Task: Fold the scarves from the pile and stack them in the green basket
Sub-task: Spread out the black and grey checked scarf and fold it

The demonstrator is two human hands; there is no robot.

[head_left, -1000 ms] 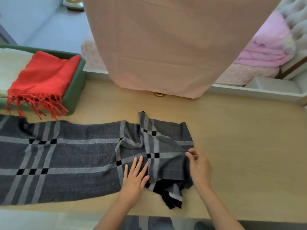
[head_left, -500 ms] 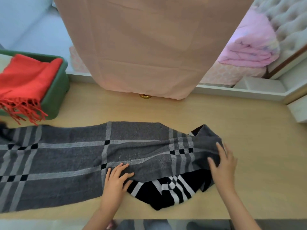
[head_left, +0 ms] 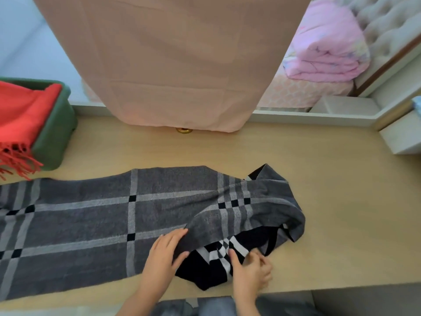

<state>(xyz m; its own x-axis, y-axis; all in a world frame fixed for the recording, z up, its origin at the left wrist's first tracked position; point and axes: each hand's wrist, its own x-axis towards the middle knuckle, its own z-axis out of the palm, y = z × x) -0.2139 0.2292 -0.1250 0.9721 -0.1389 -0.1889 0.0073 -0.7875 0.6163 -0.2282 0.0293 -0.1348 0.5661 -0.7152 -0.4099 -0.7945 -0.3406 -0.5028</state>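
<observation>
We risk creases (twisted end): left hand (head_left: 164,254) grips the grey plaid knit scarf (head_left: 91,224), right hand (head_left: 250,271) seemingly pinches its underside.

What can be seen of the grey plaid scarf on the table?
The grey plaid scarf looks like soft woven wool: charcoal, light grey stripes, small black squares at their crossings. It lies lengthwise on the wooden table, flat toward the left, where it runs out of frame, and rumpled at the right end, where a black underside with white stripes shows. The left hand pinches a fold at its near edge; the right hand pinches the black part.
</observation>
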